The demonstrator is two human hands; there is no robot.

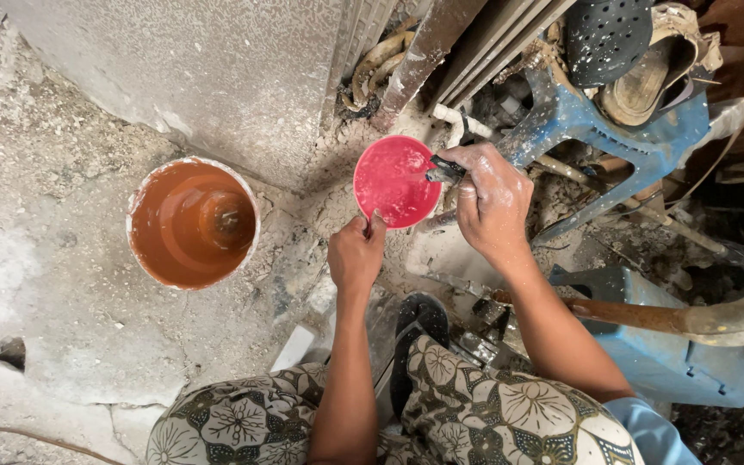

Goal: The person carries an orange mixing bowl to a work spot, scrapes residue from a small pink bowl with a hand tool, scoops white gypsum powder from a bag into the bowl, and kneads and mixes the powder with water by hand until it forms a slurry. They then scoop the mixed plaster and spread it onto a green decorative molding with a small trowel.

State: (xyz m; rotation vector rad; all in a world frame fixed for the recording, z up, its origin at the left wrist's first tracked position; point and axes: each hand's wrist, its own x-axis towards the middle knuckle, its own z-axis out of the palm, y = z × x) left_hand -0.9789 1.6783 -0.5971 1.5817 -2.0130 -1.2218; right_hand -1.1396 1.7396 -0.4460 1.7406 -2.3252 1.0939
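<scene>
A small red bowl smeared with whitish paste is held above the dusty floor. My left hand pinches its near rim. My right hand, dusted white, grips a dark-handled tool whose tip reaches into the bowl from the right. An orange bucket with a white rim stands on the floor to the left, apart from both hands.
A rough plastered wall rises behind the bucket. Blue plastic stools, sandals, a perforated dark dish and debris crowd the right side. A long wooden handle lies across a blue stool at right. My patterned trousers and a sandal are below.
</scene>
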